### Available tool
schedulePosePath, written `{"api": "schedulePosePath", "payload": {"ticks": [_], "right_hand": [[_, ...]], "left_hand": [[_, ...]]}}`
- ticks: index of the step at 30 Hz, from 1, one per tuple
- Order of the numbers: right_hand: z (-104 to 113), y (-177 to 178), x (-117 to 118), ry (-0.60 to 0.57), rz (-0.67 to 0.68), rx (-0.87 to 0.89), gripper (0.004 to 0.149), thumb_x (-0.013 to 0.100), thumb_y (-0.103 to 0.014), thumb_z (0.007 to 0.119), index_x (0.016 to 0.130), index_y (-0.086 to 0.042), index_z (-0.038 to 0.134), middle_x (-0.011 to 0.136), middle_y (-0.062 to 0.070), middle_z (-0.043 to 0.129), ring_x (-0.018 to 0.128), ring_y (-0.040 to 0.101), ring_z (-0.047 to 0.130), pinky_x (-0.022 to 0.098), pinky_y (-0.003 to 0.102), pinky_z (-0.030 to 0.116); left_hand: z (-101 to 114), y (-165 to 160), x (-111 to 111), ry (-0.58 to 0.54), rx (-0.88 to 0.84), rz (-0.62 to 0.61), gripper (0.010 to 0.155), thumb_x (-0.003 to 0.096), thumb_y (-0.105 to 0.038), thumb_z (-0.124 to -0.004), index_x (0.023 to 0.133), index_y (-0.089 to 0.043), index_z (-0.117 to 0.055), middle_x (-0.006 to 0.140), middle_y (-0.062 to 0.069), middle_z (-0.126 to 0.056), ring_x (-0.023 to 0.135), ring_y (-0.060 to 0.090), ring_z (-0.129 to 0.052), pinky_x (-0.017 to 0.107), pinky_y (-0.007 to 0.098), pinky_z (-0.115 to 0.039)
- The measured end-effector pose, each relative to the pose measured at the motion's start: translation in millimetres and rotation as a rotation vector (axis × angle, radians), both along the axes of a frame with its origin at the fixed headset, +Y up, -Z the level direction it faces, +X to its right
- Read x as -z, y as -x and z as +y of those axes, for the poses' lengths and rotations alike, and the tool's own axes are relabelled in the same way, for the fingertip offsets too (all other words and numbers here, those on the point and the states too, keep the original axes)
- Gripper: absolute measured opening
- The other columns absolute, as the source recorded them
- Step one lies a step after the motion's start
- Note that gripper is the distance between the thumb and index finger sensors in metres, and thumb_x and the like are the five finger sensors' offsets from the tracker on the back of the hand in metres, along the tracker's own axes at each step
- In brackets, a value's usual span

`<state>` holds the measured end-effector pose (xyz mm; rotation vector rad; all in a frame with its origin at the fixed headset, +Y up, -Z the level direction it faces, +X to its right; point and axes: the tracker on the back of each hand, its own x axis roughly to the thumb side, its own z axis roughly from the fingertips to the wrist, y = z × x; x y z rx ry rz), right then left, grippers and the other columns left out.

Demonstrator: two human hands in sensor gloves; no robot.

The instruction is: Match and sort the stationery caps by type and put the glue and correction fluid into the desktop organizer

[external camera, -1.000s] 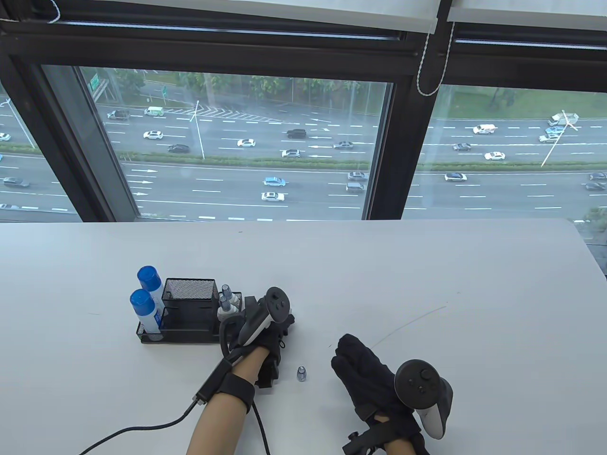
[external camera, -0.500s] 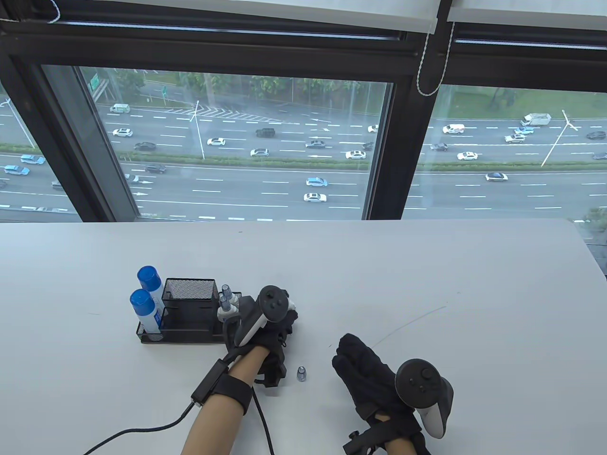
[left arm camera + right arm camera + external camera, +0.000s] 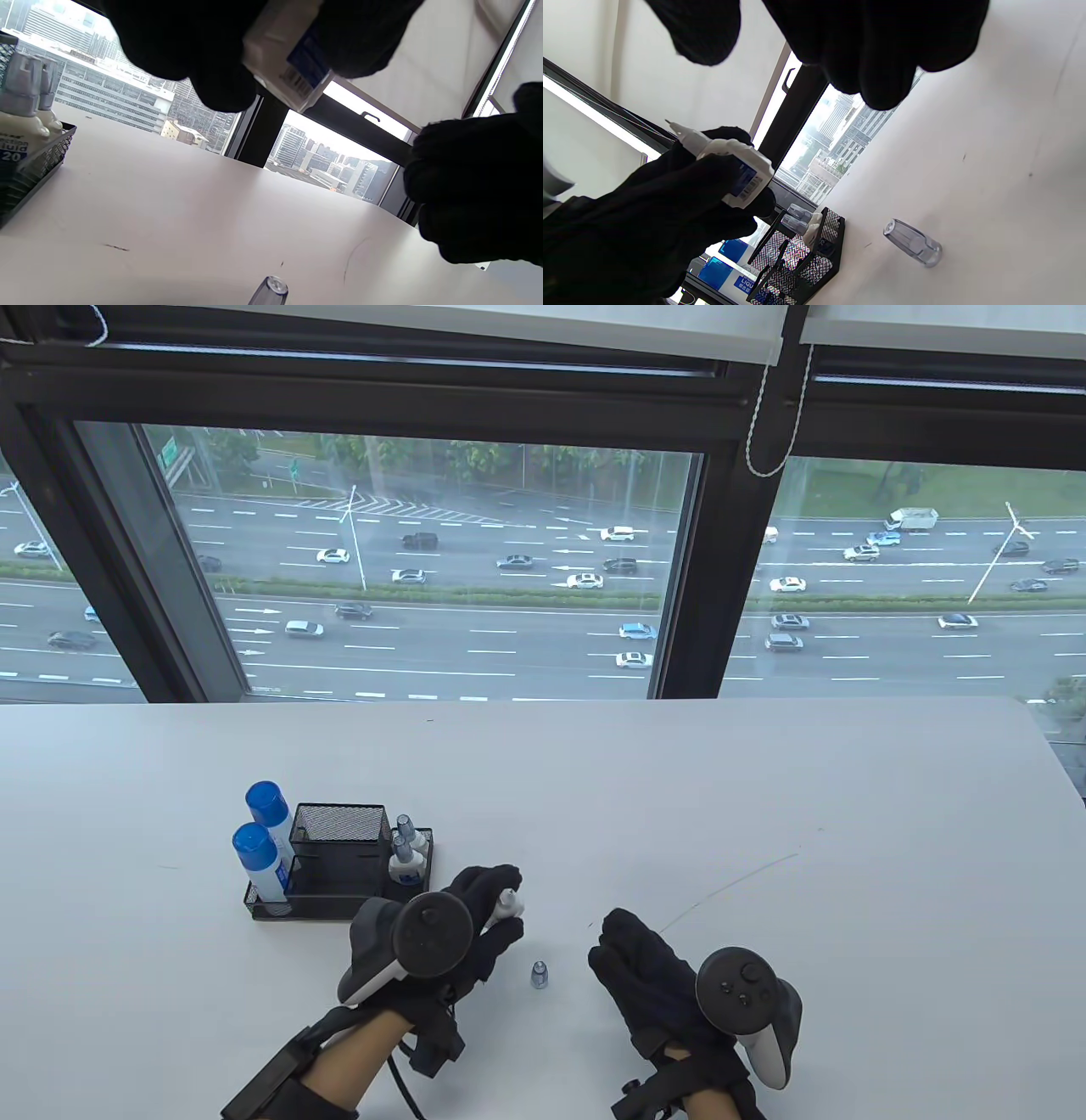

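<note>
Correction fluid bottle (image 3: 729, 169), uncapped, sits clenched in my left hand (image 3: 475, 925) above the table (image 3: 679, 780), its bare nozzle pointing up and away from the palm. Its clear cap (image 3: 538, 975) stands on the table between my two hands, near my right hand (image 3: 649, 976), which hovers relaxed, fingers loosely extended, grasping nothing. Beside the left hand, the black mesh organizer (image 3: 339, 899) already carries two blue-capped glue bottles (image 3: 259, 857) and two capped correction fluids (image 3: 405, 853). Trouble, as I judge it, lies in the open tip: tilt the bottle while reaching and fluid may drip onto table or glove. The cap is small and slick-looking; a clumsy gloved pinch could knock it over and send it rolling. Misaligned, it may jam crooked on the nozzle.
</note>
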<state>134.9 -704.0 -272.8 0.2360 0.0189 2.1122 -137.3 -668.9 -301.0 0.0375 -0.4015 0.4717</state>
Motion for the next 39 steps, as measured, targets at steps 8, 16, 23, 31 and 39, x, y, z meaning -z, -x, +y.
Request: {"api": "schedulePosePath", "payload": {"ticks": [8, 16, 23, 31, 39], "right_hand": [[-6, 8, 0, 0.003, 0.016, -0.053, 0.064, 0.056, -0.048, 0.073, 0.107, -0.012, 0.061, 0.102, 0.02, 0.073, 0.084, 0.039, 0.084, 0.067, 0.06, 0.064], [-7, 12, 0, -0.013, 0.01, -0.109, 0.064, 0.055, -0.048, 0.073, 0.108, -0.012, 0.061, 0.103, 0.02, 0.072, 0.085, 0.04, 0.083, 0.068, 0.06, 0.063], [1, 46, -3, -0.051, 0.042, -0.4, 0.066, 0.055, -0.047, 0.076, 0.111, -0.017, 0.057, 0.11, 0.019, 0.064, 0.095, 0.042, 0.073, 0.071, 0.063, 0.057], [-16, 88, 23, -0.042, 0.059, -0.68, 0.068, 0.055, -0.043, 0.078, 0.114, -0.022, 0.049, 0.114, 0.016, 0.058, 0.1, 0.039, 0.069, 0.072, 0.061, 0.058], [-49, 98, 28, -0.03, 0.105, -0.735, 0.066, 0.055, -0.039, 0.077, 0.113, -0.024, 0.05, 0.113, 0.016, 0.058, 0.098, 0.039, 0.069, 0.072, 0.056, 0.06]], "left_hand": [[-32, 7, -40, -0.006, -0.127, 0.009, 0.061, 0.0536, -0.05, -0.08, 0.108, -0.03, -0.062, 0.107, -0.001, -0.081, 0.083, 0.022, -0.099, 0.064, 0.05, -0.08], [-40, 26, -42, 0.034, -0.141, 0.036, 0.062, 0.0519, -0.05, -0.082, 0.107, -0.03, -0.063, 0.105, -0.001, -0.083, 0.082, 0.02, -0.1, 0.064, 0.049, -0.08], [-44, 41, -37, 0.095, -0.275, 0.057, 0.062, 0.0513, -0.05, -0.083, 0.107, -0.03, -0.064, 0.105, -0.001, -0.083, 0.082, 0.021, -0.1, 0.064, 0.049, -0.08], [-44, 48, -37, 0.111, -0.304, 0.071, 0.061, 0.0516, -0.047, -0.084, 0.107, -0.03, -0.064, 0.106, 0.0, -0.081, 0.088, 0.024, -0.097, 0.065, 0.051, -0.079], [-49, 46, -36, 0.105, -0.311, 0.078, 0.061, 0.0516, -0.048, -0.084, 0.106, -0.03, -0.064, 0.106, 0.0, -0.082, 0.088, 0.024, -0.097, 0.065, 0.05, -0.079]]}}
